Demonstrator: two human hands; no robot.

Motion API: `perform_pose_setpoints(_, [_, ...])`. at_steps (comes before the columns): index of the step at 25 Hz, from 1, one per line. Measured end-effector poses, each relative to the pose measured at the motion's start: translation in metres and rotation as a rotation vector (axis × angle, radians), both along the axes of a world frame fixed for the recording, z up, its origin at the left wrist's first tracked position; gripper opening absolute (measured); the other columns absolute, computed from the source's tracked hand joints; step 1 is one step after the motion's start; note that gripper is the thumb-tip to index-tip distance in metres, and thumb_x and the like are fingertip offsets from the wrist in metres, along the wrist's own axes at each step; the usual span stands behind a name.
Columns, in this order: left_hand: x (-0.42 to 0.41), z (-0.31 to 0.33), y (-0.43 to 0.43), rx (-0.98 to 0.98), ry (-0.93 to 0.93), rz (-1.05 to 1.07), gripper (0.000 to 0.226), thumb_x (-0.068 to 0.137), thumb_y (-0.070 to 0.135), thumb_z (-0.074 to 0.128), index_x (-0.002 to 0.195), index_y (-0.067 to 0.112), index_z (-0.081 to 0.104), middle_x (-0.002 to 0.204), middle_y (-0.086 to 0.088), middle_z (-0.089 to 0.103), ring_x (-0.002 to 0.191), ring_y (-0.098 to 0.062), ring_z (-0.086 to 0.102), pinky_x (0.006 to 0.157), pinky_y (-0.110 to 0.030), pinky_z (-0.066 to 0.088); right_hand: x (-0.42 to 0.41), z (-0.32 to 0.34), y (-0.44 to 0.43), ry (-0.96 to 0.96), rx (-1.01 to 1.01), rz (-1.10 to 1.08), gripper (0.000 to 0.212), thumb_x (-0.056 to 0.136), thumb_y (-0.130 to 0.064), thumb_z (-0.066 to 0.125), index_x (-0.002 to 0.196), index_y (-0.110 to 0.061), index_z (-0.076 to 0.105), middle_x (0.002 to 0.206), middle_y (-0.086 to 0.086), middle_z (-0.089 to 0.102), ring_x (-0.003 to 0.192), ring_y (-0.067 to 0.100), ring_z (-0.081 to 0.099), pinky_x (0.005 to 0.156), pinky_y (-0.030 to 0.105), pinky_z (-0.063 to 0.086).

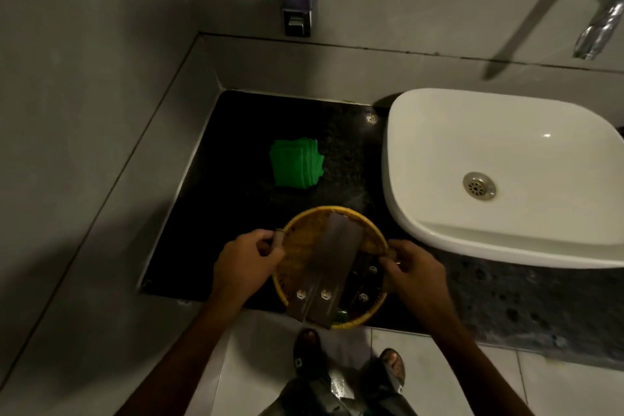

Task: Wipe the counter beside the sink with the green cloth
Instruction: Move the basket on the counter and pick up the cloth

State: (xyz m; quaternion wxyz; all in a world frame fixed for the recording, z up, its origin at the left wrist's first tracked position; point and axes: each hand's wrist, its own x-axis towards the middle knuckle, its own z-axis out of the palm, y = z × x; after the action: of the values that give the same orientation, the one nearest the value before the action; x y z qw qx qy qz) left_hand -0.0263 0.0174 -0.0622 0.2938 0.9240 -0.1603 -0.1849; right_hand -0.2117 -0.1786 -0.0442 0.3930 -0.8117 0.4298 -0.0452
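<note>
Both of your hands are closed on the rim of the yellow woven basket point(329, 267): your left grip point(246, 265) pinches the left side of the rim, and your right grip point(413, 275) pinches the right side. Holding it on two opposite sides keeps the basket level, which matters because of what lies inside. Two long brown flat packs point(332, 267) lie across it and stick out over its near rim, and some small dark items sit under them; I cannot tell what these are.

Your basket stands at the front edge of the dark surface point(209, 199), and part of it hangs over this edge, above the floor. In my judgement you hold it like this to carry it away, because it covers the front part of the area that you must wipe.

Look now for the green cloth point(296, 163). It lies folded near the middle of the surface, behind the basket and well apart from it, to the left of the white sink point(439, 159). No hand touches it, so the wiping is not yet begun.

For the next move I think you need to put the basket somewhere off this surface. Be careful: the long packs are loose and can slide out toward the floor if the basket tips forward.
</note>
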Motion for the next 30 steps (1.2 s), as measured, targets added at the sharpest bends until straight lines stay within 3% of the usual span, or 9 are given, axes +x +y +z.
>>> perform_pose_setpoints(5, [0.059, 0.009, 0.042, 0.032, -0.095, 0.121, 0.034, 0.086, 0.049, 0.058, 0.107, 0.024, 0.069, 0.090, -0.003, 0.075, 0.086, -0.026, 0.069, 0.075, -0.037, 0.055, 0.087, -0.007, 0.030, -0.127, 0.097, 0.105, 0.015, 0.082, -0.004, 0.060, 0.093, -0.008, 0.070, 0.075, 0.015, 0.072, 0.067, 0.027, 0.070, 0.070, 0.046, 0.058])
perform_pose_setpoints(8, [0.076, 0.006, 0.056, 0.072, -0.064, 0.151, 0.037, 0.089, 0.051, 0.053, 0.106, 0.022, 0.069, 0.090, -0.005, 0.075, 0.088, -0.029, 0.068, 0.072, -0.031, 0.049, 0.118, -0.013, 0.044, -0.118, 0.144, 0.177, 0.014, 0.088, -0.008, 0.055, 0.092, -0.009, 0.068, 0.078, 0.012, 0.072, 0.066, 0.024, 0.069, 0.068, 0.045, 0.059])
perform_pose_setpoints(10, [0.087, 0.007, 0.058, 0.132, -0.071, 0.168, 0.037, 0.087, 0.051, 0.055, 0.109, 0.024, 0.068, 0.098, -0.006, 0.075, 0.095, -0.031, 0.068, 0.073, -0.030, 0.044, 0.123, -0.019, 0.040, -0.064, 0.137, 0.192, 0.016, 0.088, -0.019, 0.061, 0.102, -0.012, 0.066, 0.086, 0.007, 0.070, 0.065, 0.014, 0.067, 0.066, 0.028, 0.059])
perform_pose_setpoints(12, [0.104, 0.011, 0.046, 0.157, -0.134, 0.149, 0.043, 0.082, 0.049, 0.061, 0.117, 0.024, 0.064, 0.109, -0.007, 0.073, 0.103, -0.030, 0.066, 0.081, -0.034, 0.047, 0.133, -0.019, 0.019, -0.035, 0.113, 0.151, 0.039, 0.082, -0.035, 0.071, 0.115, -0.016, 0.062, 0.098, 0.004, 0.068, 0.076, 0.010, 0.064, 0.067, 0.016, 0.049])
perform_pose_setpoints(17, [0.154, 0.005, -0.062, 0.056, 0.010, -0.069, 0.035, 0.084, 0.038, 0.062, 0.114, 0.019, 0.065, 0.111, -0.007, 0.072, 0.103, -0.027, 0.066, 0.084, -0.030, 0.049, 0.220, -0.030, -0.042, 0.049, 0.099, 0.036, 0.047, 0.084, -0.030, 0.071, 0.123, -0.007, 0.056, 0.116, 0.015, 0.067, 0.103, 0.028, 0.065, 0.084, 0.033, 0.052])
perform_pose_setpoints(19, [0.163, -0.007, -0.103, 0.067, 0.107, -0.135, 0.045, 0.084, 0.032, 0.062, 0.126, 0.016, 0.055, 0.122, -0.013, 0.066, 0.109, -0.033, 0.063, 0.085, -0.033, 0.050, 0.248, -0.042, -0.046, 0.072, 0.263, -0.061, 0.055, 0.080, -0.031, 0.075, 0.123, -0.005, 0.054, 0.120, 0.015, 0.063, 0.102, 0.028, 0.064, 0.080, 0.034, 0.054])
perform_pose_setpoints(22, [0.164, -0.021, -0.131, -0.078, 0.295, 0.092, 0.069, 0.082, 0.018, 0.066, 0.142, 0.014, 0.034, 0.136, -0.018, 0.054, 0.118, -0.037, 0.056, 0.094, -0.042, 0.052, 0.260, -0.054, -0.046, -0.023, 0.536, -0.256, 0.024, 0.073, -0.023, 0.082, 0.084, -0.012, 0.063, 0.102, 0.010, 0.067, 0.068, 0.014, 0.060, 0.050, 0.023, 0.045])
perform_pose_setpoints(24, [0.158, -0.021, -0.138, -0.185, 0.394, 0.241, 0.068, 0.081, 0.008, 0.067, 0.142, 0.011, 0.036, 0.137, -0.019, 0.052, 0.118, -0.036, 0.056, 0.095, -0.043, 0.052, 0.255, -0.056, -0.047, -0.004, 0.615, -0.236, 0.021, 0.071, -0.017, 0.083, 0.074, -0.014, 0.062, 0.090, 0.007, 0.065, 0.061, 0.008, 0.055, 0.042, 0.021, 0.041])
perform_pose_setpoints(30, [0.120, 0.052, -0.132, -0.625, 0.615, 0.135, 0.041, 0.074, -0.005, 0.072, 0.114, 0.005, 0.067, 0.100, -0.014, 0.073, 0.078, -0.021, 0.070, 0.073, -0.032, 0.059, 0.186, -0.009, -0.052, -0.450, 0.716, -0.091, 0.045, 0.073, -0.012, 0.081, 0.113, -0.013, 0.060, 0.106, 0.008, 0.071, 0.089, 0.019, 0.072, 0.068, 0.028, 0.059])
